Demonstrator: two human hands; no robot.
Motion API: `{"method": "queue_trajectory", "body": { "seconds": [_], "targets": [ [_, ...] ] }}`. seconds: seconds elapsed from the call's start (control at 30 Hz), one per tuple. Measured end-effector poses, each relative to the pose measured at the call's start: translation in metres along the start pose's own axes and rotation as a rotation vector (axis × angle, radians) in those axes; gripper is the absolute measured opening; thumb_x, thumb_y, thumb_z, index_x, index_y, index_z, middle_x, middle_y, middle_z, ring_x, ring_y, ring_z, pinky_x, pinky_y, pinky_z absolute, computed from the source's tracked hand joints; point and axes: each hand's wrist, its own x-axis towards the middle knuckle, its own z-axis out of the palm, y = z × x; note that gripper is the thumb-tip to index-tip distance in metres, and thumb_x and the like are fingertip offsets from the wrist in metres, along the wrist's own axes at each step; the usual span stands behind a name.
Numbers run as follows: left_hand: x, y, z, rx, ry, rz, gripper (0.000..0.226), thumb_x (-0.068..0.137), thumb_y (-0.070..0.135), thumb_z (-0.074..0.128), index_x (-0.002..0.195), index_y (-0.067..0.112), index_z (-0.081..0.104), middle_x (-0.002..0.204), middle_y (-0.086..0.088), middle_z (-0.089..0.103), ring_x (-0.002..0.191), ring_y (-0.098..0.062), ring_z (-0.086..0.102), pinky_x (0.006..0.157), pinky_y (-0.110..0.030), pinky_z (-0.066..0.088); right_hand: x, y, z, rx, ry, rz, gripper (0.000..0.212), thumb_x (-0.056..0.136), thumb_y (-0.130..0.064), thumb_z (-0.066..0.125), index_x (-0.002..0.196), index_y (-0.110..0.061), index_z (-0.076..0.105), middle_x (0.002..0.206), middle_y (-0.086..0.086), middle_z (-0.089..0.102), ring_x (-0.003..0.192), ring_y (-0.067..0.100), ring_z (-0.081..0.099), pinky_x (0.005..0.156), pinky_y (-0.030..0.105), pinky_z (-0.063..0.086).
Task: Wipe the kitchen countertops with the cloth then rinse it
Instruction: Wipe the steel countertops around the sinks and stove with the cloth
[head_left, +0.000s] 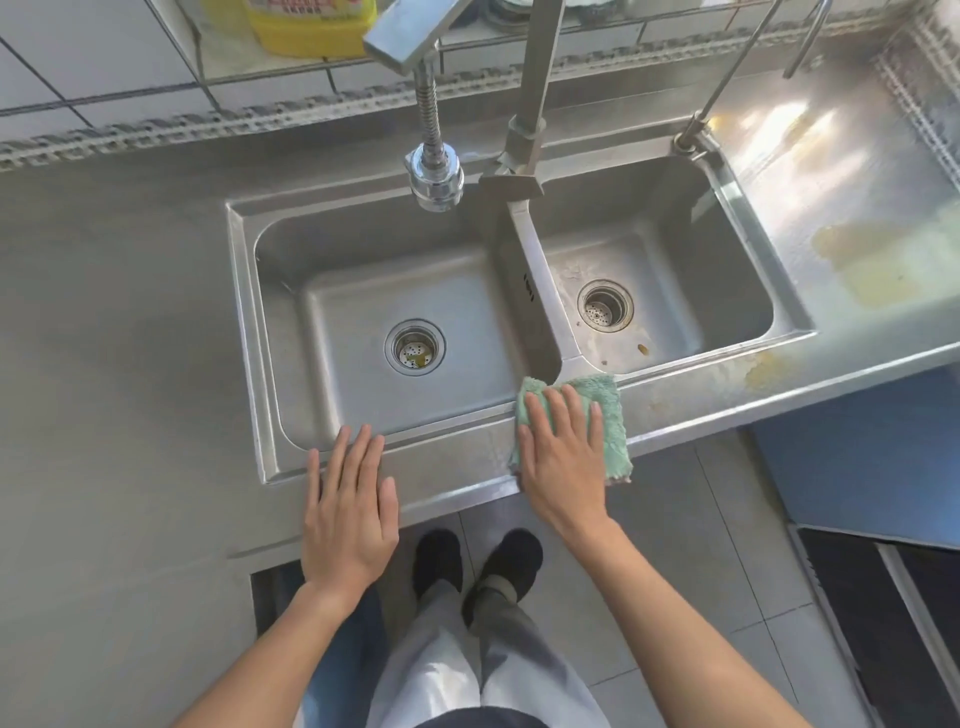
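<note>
Stainless desk is carrying a double sink; right hand is pressing the green cloth on its front rim, fingers straight, while left hand is lying flat, fingers straight.

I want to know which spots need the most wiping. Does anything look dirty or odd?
Yes. Yellowish stains mark the countertop right of the sink and its front edge, beyond the cloth under the right hand. A brown speck lies in the right basin.
</note>
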Motion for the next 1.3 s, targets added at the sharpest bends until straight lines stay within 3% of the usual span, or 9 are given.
{"method": "queue_trajectory", "body": {
  "seconds": [0.17, 0.3, 0.47, 0.57, 0.63, 0.77, 0.93, 1.13, 1.3],
  "targets": [
    [0.001, 0.003, -0.008, -0.018, -0.034, -0.009, 0.055, 0.106, 0.032, 0.035, 0.154, 0.009, 0.047, 0.163, -0.005, 0.045, 0.16, -0.023, 0.026, 0.13, -0.056, 0.016, -0.035, -0.075, 0.022, 0.152, -0.007, -0.253, 0.044, 0.108, -0.033, 0.042, 0.15, -0.021, 0.049, 0.157, 0.005, 0.045, 0.154, 0.029, 0.026, 0.125, 0.055, 0.017],
    [0.004, 0.004, -0.015, -0.104, -0.083, -0.014, 0.054, 0.105, 0.032, 0.034, 0.151, 0.007, 0.051, 0.159, -0.006, 0.05, 0.157, -0.023, 0.032, 0.131, -0.055, 0.01, -0.044, -0.04, 0.014, 0.063, -0.114, -0.375, 0.049, 0.11, -0.04, 0.034, 0.158, -0.027, 0.035, 0.167, -0.003, 0.028, 0.158, 0.019, 0.01, 0.128, 0.047, 0.011],
    [0.03, 0.026, -0.019, -0.253, -0.152, 0.151, 0.052, 0.104, 0.028, 0.04, 0.15, 0.007, 0.051, 0.16, -0.007, 0.049, 0.155, -0.025, 0.036, 0.131, -0.052, 0.017, -0.036, 0.04, -0.01, 0.058, -0.118, 0.001, 0.053, 0.11, -0.044, 0.022, 0.162, -0.032, 0.02, 0.171, -0.008, 0.009, 0.157, 0.012, -0.007, 0.129, 0.046, 0.002],
    [0.054, 0.05, -0.013, -0.331, -0.189, 0.221, 0.046, 0.105, 0.022, 0.051, 0.148, 0.007, 0.054, 0.158, -0.008, 0.051, 0.153, -0.025, 0.039, 0.13, -0.047, 0.021, -0.01, 0.033, -0.014, 0.069, -0.123, 0.19, 0.053, 0.11, -0.039, 0.023, 0.162, -0.031, 0.018, 0.172, -0.005, 0.006, 0.158, 0.017, -0.009, 0.127, 0.047, -0.005],
    [0.063, 0.065, -0.007, -0.361, -0.196, 0.222, 0.043, 0.104, 0.019, 0.054, 0.145, 0.007, 0.056, 0.156, -0.009, 0.053, 0.15, -0.026, 0.043, 0.128, -0.045, 0.026, 0.002, 0.006, -0.01, 0.06, -0.119, 0.164, 0.053, 0.11, -0.036, 0.025, 0.162, -0.03, 0.021, 0.171, -0.001, 0.011, 0.158, 0.023, -0.007, 0.127, 0.051, -0.005],
    [0.06, 0.075, 0.003, -0.298, -0.124, 0.182, 0.046, 0.104, 0.025, 0.04, 0.141, 0.006, 0.059, 0.148, -0.01, 0.061, 0.139, -0.026, 0.055, 0.124, -0.046, 0.031, -0.022, -0.033, 0.005, 0.074, -0.163, -0.144, 0.052, 0.109, -0.033, 0.032, 0.161, -0.028, 0.027, 0.169, 0.0, 0.021, 0.159, 0.024, 0.001, 0.127, 0.053, 0.0],
    [0.061, 0.076, 0.004, -0.205, -0.167, 0.213, 0.049, 0.104, 0.029, 0.034, 0.141, 0.011, 0.06, 0.154, -0.006, 0.056, 0.148, -0.025, 0.046, 0.127, -0.049, 0.027, -0.056, 0.012, -0.004, 0.038, -0.152, -0.187, 0.05, 0.111, -0.039, 0.033, 0.16, -0.031, 0.028, 0.17, -0.006, 0.017, 0.158, 0.016, 0.003, 0.129, 0.044, 0.004],
    [0.063, 0.08, -0.003, -0.204, -0.191, 0.197, 0.05, 0.103, 0.03, 0.033, 0.141, 0.011, 0.06, 0.154, -0.006, 0.057, 0.151, -0.026, 0.043, 0.128, -0.051, 0.026, -0.023, 0.088, -0.027, 0.107, -0.139, 0.195, 0.053, 0.111, -0.042, 0.026, 0.162, -0.036, 0.016, 0.171, -0.011, 0.001, 0.156, 0.01, -0.014, 0.128, 0.043, -0.007],
    [0.064, 0.081, -0.004, -0.207, -0.205, 0.183, 0.051, 0.103, 0.031, 0.034, 0.144, 0.012, 0.059, 0.157, -0.005, 0.053, 0.153, -0.025, 0.041, 0.128, -0.051, 0.024, 0.034, 0.052, -0.019, 0.078, -0.144, 0.346, 0.052, 0.11, -0.041, 0.019, 0.161, -0.034, 0.02, 0.172, -0.004, 0.004, 0.157, 0.02, -0.013, 0.126, 0.05, -0.01]
  ]
}}
